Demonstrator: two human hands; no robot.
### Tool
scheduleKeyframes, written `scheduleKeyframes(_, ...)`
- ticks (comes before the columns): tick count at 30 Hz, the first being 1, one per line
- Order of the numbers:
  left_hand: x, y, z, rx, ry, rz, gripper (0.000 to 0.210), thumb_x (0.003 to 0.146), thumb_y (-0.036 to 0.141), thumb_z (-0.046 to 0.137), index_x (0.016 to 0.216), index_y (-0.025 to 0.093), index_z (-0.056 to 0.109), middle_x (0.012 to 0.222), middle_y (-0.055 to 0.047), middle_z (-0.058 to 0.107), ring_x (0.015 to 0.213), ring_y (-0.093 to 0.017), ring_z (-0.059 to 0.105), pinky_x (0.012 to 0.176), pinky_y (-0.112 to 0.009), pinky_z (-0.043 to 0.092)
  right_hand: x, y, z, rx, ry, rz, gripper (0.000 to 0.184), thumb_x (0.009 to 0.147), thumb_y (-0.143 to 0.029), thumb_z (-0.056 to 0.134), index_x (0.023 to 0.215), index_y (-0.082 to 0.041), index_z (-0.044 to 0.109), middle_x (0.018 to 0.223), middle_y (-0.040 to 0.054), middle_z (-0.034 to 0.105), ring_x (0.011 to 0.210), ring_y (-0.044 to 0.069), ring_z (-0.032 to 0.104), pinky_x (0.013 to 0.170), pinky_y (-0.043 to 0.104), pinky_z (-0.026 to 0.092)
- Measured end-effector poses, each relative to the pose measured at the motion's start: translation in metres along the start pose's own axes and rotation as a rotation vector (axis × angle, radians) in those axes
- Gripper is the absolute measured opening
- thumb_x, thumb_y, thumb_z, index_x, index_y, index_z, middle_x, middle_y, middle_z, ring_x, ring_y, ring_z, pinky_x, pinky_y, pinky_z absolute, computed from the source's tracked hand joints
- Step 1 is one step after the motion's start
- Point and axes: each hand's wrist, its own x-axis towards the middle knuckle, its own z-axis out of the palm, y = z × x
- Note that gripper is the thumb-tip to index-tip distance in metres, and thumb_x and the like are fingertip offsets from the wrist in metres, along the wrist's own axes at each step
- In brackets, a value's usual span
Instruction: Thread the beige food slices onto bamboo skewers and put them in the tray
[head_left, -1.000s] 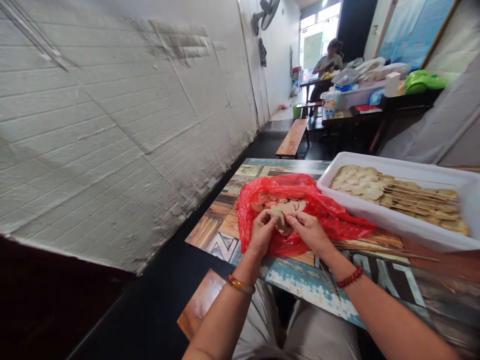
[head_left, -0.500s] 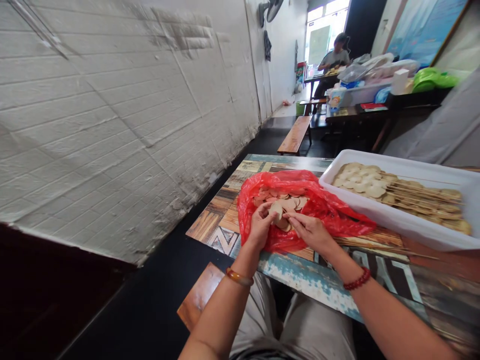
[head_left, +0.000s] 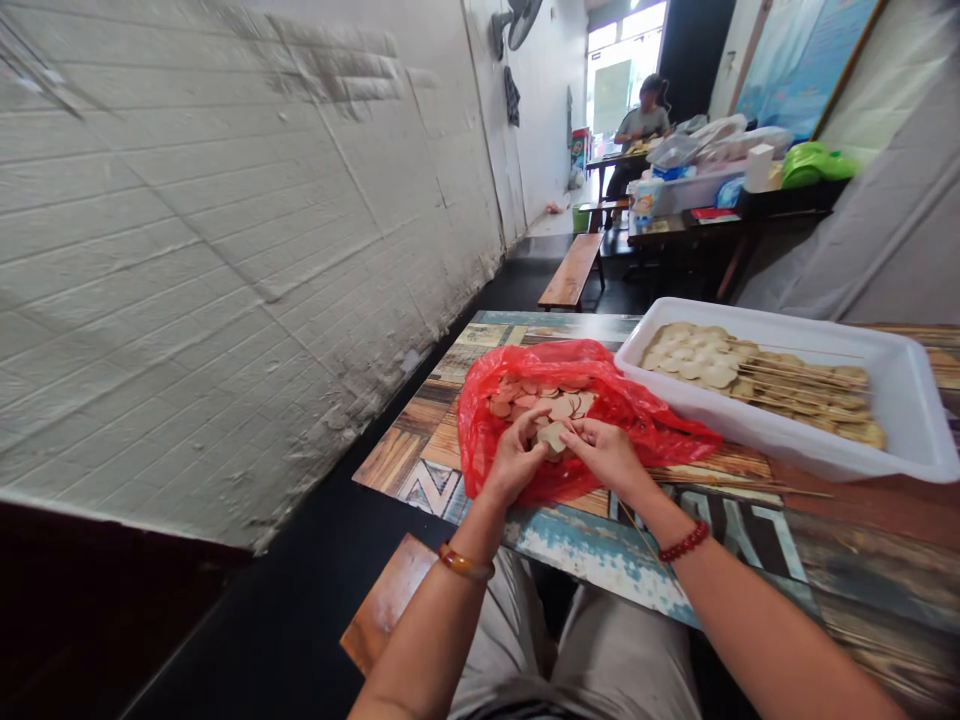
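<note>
Over the open red plastic bag [head_left: 474, 455], my left hand [head_left: 516, 458] pinches a thin, round beige slice [head_left: 553, 437]. My right hand [head_left: 606, 455] meets it from the other side, fingers closed on a thin wooden skewer [head_left: 643, 538] whose long end slants down under my wrist. Fingers hide the skewer's tip, so I cannot tell how far it goes into the slice. Many similar loose slices [head_left: 566, 404] lie inside the bag, just beyond my fingertips.
Right of the bag stands a white plastic tray [head_left: 919, 405] with layered slices on skewers [head_left: 810, 395]. Loose skewers [head_left: 780, 488] lie on the patterned table [head_left: 397, 445]. A wooden stool [head_left: 390, 590] is at lower left. Farther off, a person [head_left: 643, 122] sits at another table.
The whole view has shifted, so the table and tray sit farther left. My hands have come closer together around the slice, and the skewer's rear end now shows below my right wrist.
</note>
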Motion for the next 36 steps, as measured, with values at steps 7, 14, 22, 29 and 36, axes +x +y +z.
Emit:
scheduleKeyframes(7,-0.002,0.004,0.000,-0.131,0.032,-0.063,0.050,0.067,0.021,0.068,0.114,0.016,0.053,0.082,-0.004,0.064,0.066,-0.012,0.058,0.063,-0.023,0.044,0.000,-0.002,0.002,0.136,-0.014,0.010,0.026,0.079,-0.039,0.055,0.083,-0.015,0.062,0.073,0.0044,0.069,0.064,0.017,0.066,0.061,0.027,0.052)
scheduleKeyframes(14,-0.002,-0.003,-0.005,-0.176,-0.018,-0.134,0.027,0.063,0.028,0.074,0.081,0.012,0.061,0.067,-0.001,0.060,0.057,-0.009,0.052,0.058,-0.021,0.040,-0.003,-0.006,0.000,0.034,0.086,-0.029,0.030,0.079,-0.043,0.056,0.080,-0.014,0.065,0.069,0.0029,0.066,0.062,0.015,0.060,0.056,0.024,0.047)
scheduleKeyframes(22,0.004,-0.007,-0.009,-0.261,0.266,-0.021,0.022,0.064,0.029,0.072,0.077,0.014,0.062,0.069,0.001,0.061,0.057,-0.007,0.051,0.056,-0.019,0.038,-0.008,-0.021,-0.004,-0.164,0.022,-0.131,0.041,0.089,-0.039,0.040,0.107,-0.013,0.066,0.069,0.0031,0.067,0.058,0.015,0.059,0.052,0.024,0.045)
scheduleKeyframes(29,0.005,-0.001,-0.008,-0.348,0.357,-0.048,0.033,0.057,0.026,0.075,0.085,0.015,0.063,0.074,-0.001,0.065,0.061,-0.010,0.057,0.060,-0.021,0.044,-0.011,-0.008,0.007,-0.268,-0.077,-0.205,0.030,0.085,-0.029,0.048,0.102,-0.017,0.070,0.087,0.0053,0.074,0.072,0.018,0.068,0.065,0.027,0.052)
scheduleKeyframes(36,0.004,-0.002,-0.009,-0.300,0.319,-0.020,0.032,0.061,0.025,0.072,0.090,0.016,0.062,0.082,-0.002,0.067,0.070,-0.012,0.059,0.066,-0.022,0.045,-0.010,-0.007,0.008,-0.283,-0.099,-0.201,0.029,0.084,-0.027,0.048,0.102,-0.021,0.070,0.095,0.0042,0.073,0.082,0.019,0.069,0.073,0.030,0.054)
